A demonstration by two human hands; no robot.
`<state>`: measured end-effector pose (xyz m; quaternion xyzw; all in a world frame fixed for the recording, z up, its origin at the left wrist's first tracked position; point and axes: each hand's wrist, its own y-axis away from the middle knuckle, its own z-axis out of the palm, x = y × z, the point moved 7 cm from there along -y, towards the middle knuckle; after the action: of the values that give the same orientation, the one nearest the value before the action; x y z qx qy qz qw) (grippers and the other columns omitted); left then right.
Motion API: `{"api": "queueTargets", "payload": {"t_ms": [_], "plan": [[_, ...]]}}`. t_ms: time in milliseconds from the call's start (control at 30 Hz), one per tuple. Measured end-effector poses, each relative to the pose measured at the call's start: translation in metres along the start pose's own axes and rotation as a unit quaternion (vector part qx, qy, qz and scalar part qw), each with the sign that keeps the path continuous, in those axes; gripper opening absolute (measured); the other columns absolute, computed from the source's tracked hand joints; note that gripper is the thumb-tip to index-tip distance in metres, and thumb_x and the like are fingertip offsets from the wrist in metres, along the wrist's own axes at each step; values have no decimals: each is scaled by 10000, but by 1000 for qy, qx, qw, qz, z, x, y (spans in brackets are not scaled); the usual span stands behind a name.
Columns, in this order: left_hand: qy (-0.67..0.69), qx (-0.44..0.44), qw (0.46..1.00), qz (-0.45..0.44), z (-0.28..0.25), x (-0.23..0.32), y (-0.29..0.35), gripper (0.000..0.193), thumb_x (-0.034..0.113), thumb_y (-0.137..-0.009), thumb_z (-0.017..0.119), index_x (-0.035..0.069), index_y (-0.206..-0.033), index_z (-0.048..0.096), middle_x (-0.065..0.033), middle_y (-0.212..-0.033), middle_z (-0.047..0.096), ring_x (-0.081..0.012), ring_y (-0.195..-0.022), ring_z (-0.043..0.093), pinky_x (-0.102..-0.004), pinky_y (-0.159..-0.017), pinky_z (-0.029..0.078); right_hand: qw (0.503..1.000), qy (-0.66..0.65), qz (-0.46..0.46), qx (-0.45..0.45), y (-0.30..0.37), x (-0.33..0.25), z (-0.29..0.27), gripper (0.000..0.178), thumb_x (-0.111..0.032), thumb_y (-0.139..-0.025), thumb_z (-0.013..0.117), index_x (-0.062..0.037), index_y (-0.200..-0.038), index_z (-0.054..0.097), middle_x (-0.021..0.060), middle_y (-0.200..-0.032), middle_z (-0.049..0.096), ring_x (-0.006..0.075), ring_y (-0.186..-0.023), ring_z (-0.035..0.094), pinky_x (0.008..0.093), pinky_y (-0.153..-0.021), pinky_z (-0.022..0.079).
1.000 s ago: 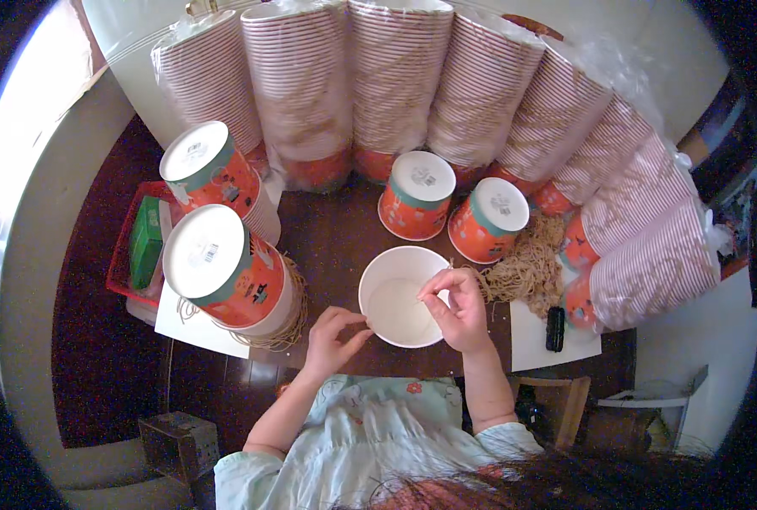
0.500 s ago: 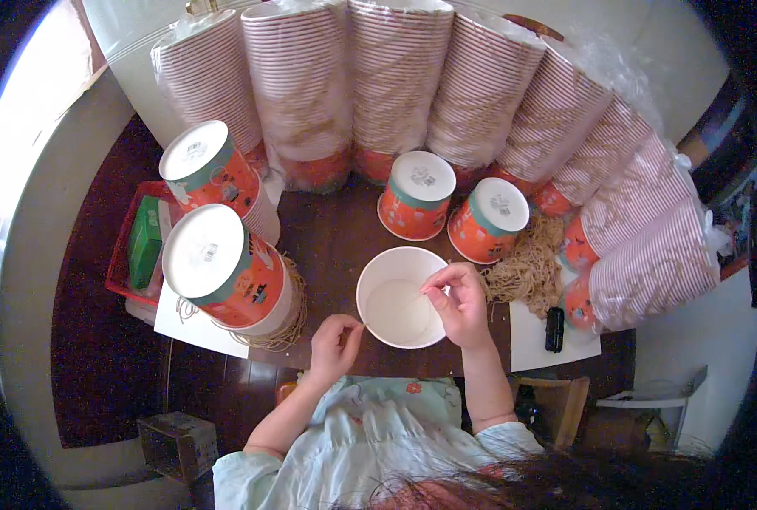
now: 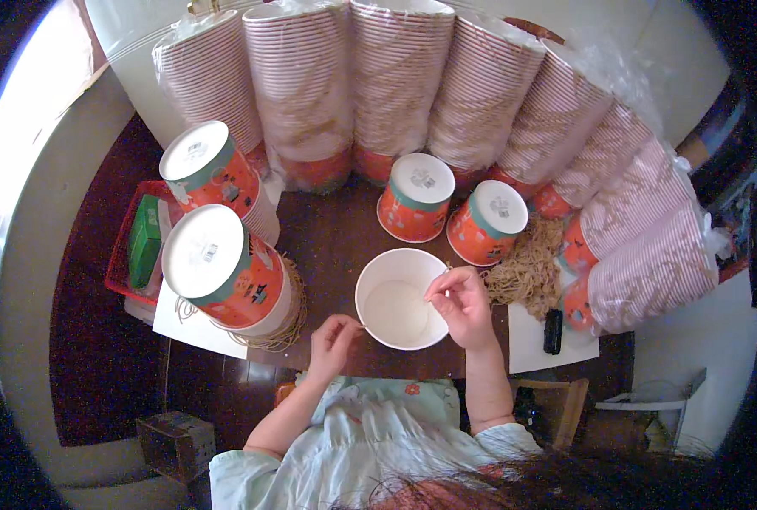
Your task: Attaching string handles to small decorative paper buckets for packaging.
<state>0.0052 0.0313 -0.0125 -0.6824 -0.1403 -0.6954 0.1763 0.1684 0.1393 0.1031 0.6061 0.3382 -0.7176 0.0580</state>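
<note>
An open paper tub [image 3: 378, 338], white inside, stands upright on the table between my hands. My left hand [image 3: 334, 344] is closed in a pinch at its left side, on a short bit of thin tan cord [image 3: 364, 327] against the wall. Over the right rim, my right hand [image 3: 463, 310] pinches a thin, pale cord end inside the tub; its detail is too small to see clearly. Two orange and green tubs [image 3: 417, 212] stand upside down beyond. A heap of tan cords [image 3: 527, 276] lies right of them.
Tall plastic-wrapped stacks of tubs [image 3: 302, 85] curve round the back and right. Upturned tub stacks [image 3: 264, 285] stand at left on loose cords, beside a red basket [image 3: 117, 255] with a green box [image 3: 146, 238]. A black object [image 3: 553, 331] lies on white card at right.
My right hand has shifted slightly right and down at the tub's rim, its fingers still pinched. The left hand has barely moved. The tub stays in place.
</note>
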Motion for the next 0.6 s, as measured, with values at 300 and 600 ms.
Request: {"api": "queueTargets", "payload": {"t_ms": [300,600], "plan": [[75,-142,974,-162,19,3,-15,135,155,-820,528,46,-760,474,-17,-611,532,-86,-500,534,-200,-405,406,994,67,-2,-87,26,-22,25,160,6,-753,577,-42,-864,473,63,-776,567,161,-722,556,280,-671,436],[-233,268,875,329,-88,156,9,121,52,-671,639,11,-701,530,-99,-654,535,-200,-606,548,-272,-501,429,864,293,-297,-282,52,-92,101,211,-149,-666,565,-142,-876,550,-3,-867,580,162,-708,526,340,-729,403]]}}
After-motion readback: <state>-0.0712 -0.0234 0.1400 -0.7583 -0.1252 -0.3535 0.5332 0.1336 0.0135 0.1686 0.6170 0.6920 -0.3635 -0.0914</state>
